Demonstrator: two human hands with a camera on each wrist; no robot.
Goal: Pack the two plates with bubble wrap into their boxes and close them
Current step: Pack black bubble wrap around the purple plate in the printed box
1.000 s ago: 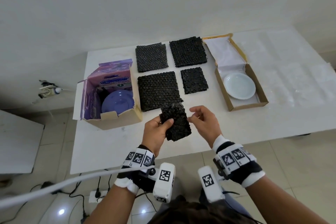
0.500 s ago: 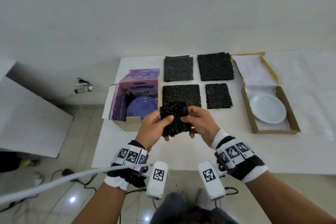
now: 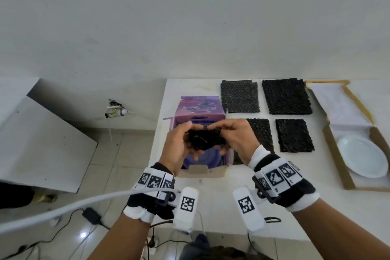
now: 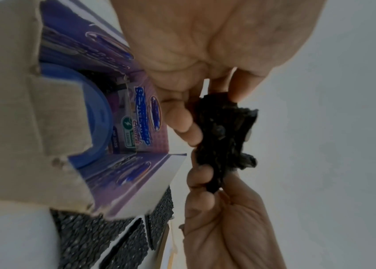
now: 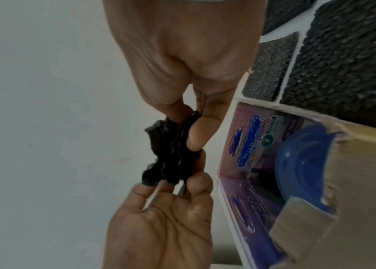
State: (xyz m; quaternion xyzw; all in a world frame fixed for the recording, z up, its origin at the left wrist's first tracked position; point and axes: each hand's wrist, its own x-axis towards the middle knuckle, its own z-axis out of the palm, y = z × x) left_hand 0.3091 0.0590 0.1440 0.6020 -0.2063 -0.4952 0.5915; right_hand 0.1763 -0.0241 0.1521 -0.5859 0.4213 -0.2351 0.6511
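Observation:
A small black bubble wrap piece (image 3: 204,140) is bunched up between both hands, just above the open purple box (image 3: 200,110). My left hand (image 3: 191,140) pinches its left side and my right hand (image 3: 219,139) pinches its right side. The blue plate (image 3: 202,159) lies inside the purple box, partly hidden by the hands. In the left wrist view the wrap (image 4: 223,138) hangs beside the box, with the blue plate (image 4: 94,116) inside. At the right, a white plate (image 3: 362,158) sits in an open brown box (image 3: 332,150).
Several flat black bubble wrap sheets (image 3: 287,96) lie on the white table (image 3: 242,207) between the two boxes. One sheet (image 3: 261,133) is partly hidden behind my right hand. A grey board (image 3: 42,143) stands left of the table. Cables and an adapter (image 3: 90,215) lie on the floor.
Both hands have carried the small wrap piece from near the table's front edge to above the purple box. The piece went from flat to crumpled.

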